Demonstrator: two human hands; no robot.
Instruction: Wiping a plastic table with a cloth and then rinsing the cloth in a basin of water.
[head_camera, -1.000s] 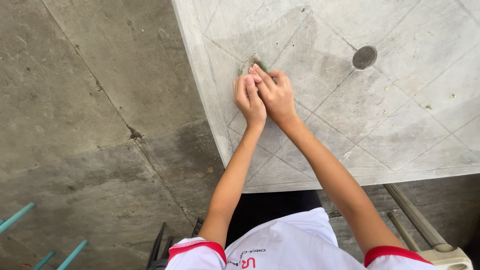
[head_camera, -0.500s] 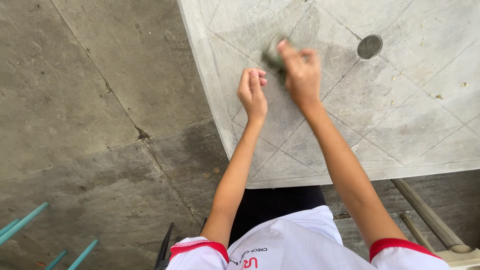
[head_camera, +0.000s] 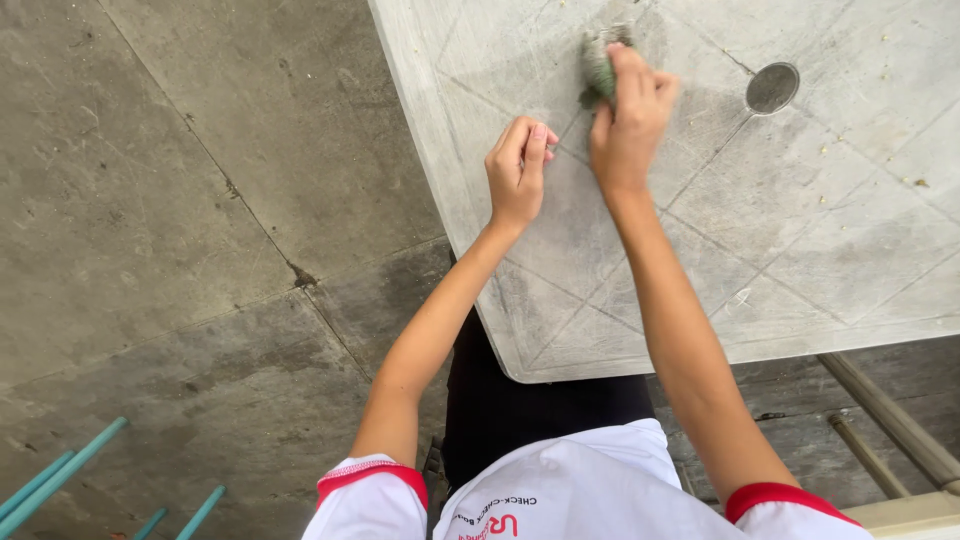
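Right hand (head_camera: 628, 125) fingers clamp green scrub pad (head_camera: 598, 68) on grey table (head_camera: 800, 230); left hand (head_camera: 516, 172) fingers curled, seemingly empty.

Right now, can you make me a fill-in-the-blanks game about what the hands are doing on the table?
1. The right hand presses a green ____ against the table.
2. The left hand holds ____; it rests on the tabletop.
3. The round dark hole in the table lies to the ____ of the right hand.
4. The floor beside the table is made of grey ____.

Missing words: scrubbing pad; nothing; right; concrete
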